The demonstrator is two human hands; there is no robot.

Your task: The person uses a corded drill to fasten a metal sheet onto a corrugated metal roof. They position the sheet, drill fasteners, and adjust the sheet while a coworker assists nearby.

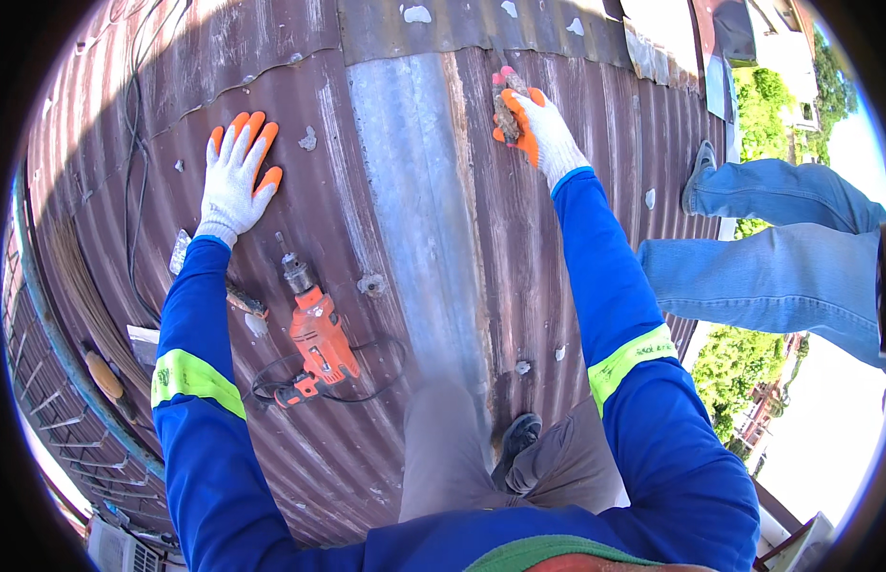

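Observation:
My left hand (237, 176), in a white glove with orange fingertips, lies flat on the brown corrugated metal roof (309, 205), fingers spread and holding nothing. My right hand (538, 129), gloved alike, is closed round a crusty, brownish object (506, 112) with pinkish-red bits at its far end; its kind I cannot make out. That hand is just right of a pale grey metal strip (395, 143) running down the roof. An orange power drill (319, 338) lies below my left hand, its bit pointing away from me. Beside my left forearm is a dirty, narrow tool (245, 301), partly hidden.
Another person's legs in jeans (767, 272) stand at the right, by the roof's edge. A dark cable (131, 181) trails down the left. A brush-like, tan-ended object (103, 375) lies near the curved blue-grey rail (57, 334). Several grey sealant patches (370, 284) dot the roof.

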